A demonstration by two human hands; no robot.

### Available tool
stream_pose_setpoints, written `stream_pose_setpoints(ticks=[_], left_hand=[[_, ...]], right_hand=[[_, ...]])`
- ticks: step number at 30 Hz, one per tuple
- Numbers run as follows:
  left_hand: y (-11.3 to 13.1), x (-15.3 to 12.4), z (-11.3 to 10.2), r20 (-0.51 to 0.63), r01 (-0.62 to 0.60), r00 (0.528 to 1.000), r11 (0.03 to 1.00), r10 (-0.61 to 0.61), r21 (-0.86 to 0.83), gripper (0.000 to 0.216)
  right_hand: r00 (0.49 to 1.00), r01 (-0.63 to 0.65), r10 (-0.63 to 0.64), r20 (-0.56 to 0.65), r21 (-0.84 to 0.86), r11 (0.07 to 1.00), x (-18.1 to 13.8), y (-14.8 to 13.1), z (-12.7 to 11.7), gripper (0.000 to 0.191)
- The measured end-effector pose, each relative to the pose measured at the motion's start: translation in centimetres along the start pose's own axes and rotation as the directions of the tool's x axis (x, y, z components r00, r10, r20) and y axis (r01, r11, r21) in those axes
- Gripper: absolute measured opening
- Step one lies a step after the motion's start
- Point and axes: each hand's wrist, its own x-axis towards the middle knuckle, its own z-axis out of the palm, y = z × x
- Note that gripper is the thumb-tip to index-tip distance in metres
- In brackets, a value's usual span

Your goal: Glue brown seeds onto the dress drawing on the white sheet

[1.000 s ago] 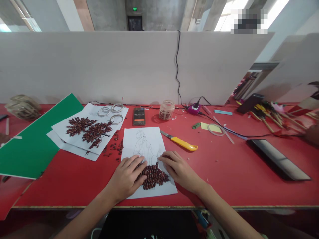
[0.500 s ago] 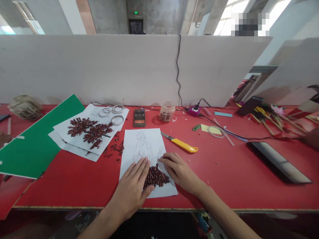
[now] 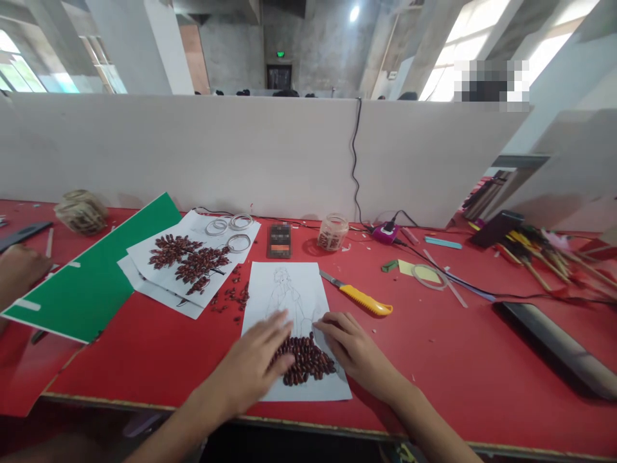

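Observation:
A white sheet of paper with a line drawing of a robed figure lies in front of me. Dark red-brown seeds cover the lower part of the drawing in close rows. My left hand, slightly blurred, is over the left side of the seeds with its fingers spread and nothing in them. Just right of the drawing, my right hand rests with bent fingertips on the sheet beside the top of the seed patch; its thumb is mostly hidden. Loose seeds are scattered left of the sheet.
Right of the sheet lies a yellow utility knife. Behind stand a glass jar, a phone-like device and a purple power adapter. Seed-covered drawings, a green board and another person's hand are left; a black phone is right.
My left hand has lifted a little and shifted off the seeds, showing more of their left part. My right hand stays at the sheet. The view has tilted up and turned slightly left.

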Motion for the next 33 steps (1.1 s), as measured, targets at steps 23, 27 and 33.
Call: stream_pose_setpoints(ticks=[23, 27, 33], left_hand=[[-11.8, 6.0, -3.4, 0.096, 0.391, 0.896, 0.874, -0.433, 0.289, 0.031], [-11.3, 6.0, -3.4, 0.098, 0.409, 0.881, 0.850, -0.462, 0.334, 0.031], [-11.9, 6.1, -3.9, 0.078, 0.540, 0.802, 0.774, -0.593, 0.329, 0.022]], right_hand=[[1.000, -0.007, 0.007, 0.011, 0.019, 1.000, 0.1, -0.4, -0.3, 0.036], [1.000, -0.012, 0.012, 0.003, 0.013, 1.000, 0.1, -0.4, -0.3, 0.037], [1.000, -0.005, 0.005, 0.001, 0.016, 1.000, 0.1, -0.4, -0.3, 0.035]])
